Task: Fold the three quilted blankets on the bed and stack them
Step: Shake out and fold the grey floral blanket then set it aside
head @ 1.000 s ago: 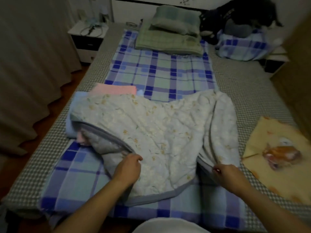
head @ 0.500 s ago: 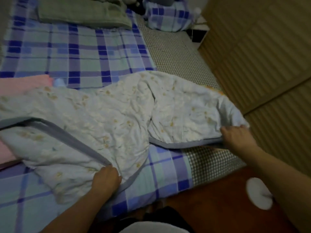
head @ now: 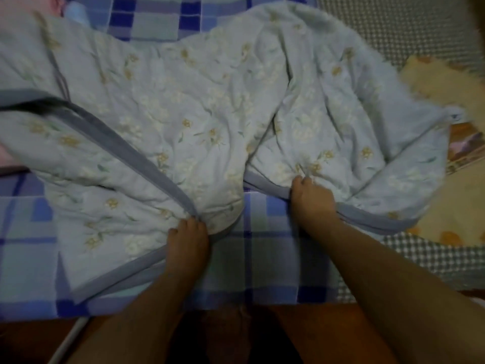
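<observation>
A pale blue quilted blanket (head: 199, 106) with small yellow flowers and a grey border lies rumpled across the near part of the bed. My left hand (head: 187, 240) grips its grey border where two edges meet, near the front middle. My right hand (head: 311, 197) pinches the border of the right-hand fold. A yellow blanket (head: 462, 195) with an orange print lies flat at the right edge, partly under the blue one. A pink blanket (head: 6, 158) and a light blue one (head: 76, 11) peek out at the far left, mostly hidden.
The bed carries a blue plaid sheet (head: 262, 258) over a grey checked cover (head: 409, 24). Its near edge runs across the bottom of the view, with reddish wooden floor (head: 31, 340) below. A pale bar (head: 65, 342) slants at the lower left.
My right hand has moved left along the border, from the blanket's far right corner to near the middle. The view has swung down and closer. My left hand keeps its hold.
</observation>
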